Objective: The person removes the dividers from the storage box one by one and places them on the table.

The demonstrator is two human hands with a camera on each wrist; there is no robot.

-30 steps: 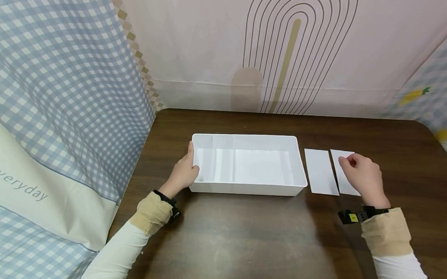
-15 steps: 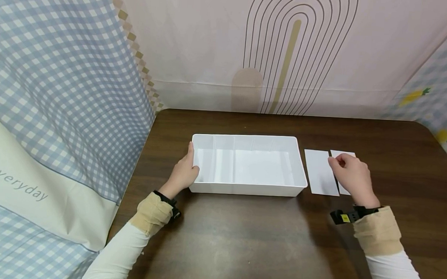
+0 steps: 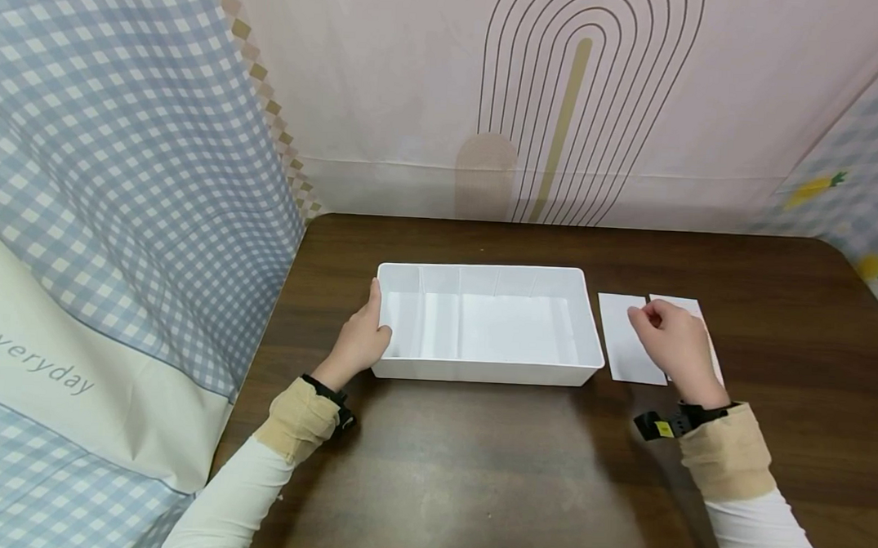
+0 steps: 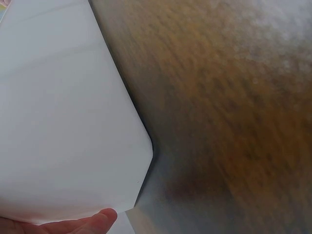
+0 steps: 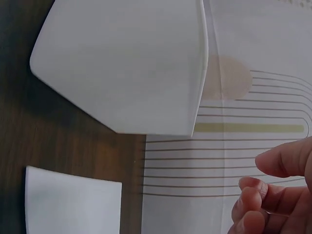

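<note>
A white plastic storage bin (image 3: 517, 330), with a divider toward its left end, sits on the brown table. My left hand (image 3: 359, 336) holds the bin's near left corner, index finger along the left side. In the left wrist view, the thumb (image 4: 105, 217) lies against the rim of the bin (image 4: 63, 122). My right hand (image 3: 674, 346) hovers over two white cards, fingers loosely curled; the right wrist view shows a gap between thumb and fingertips, nothing held. The left card (image 3: 623, 335) and right card (image 3: 711, 343) lie side by side, partly covered by the hand.
The brown wooden table (image 3: 474, 472) extends in front of and around the bin. A pink patterned cloth (image 3: 388, 100) hangs behind it. Blue checked fabric (image 3: 121, 129) hangs along the left, and more checked cloth (image 3: 869, 195) is at the right.
My right hand has moved leftward from above the right card to the space over both cards. The left hand, bin and cards stay where they were.
</note>
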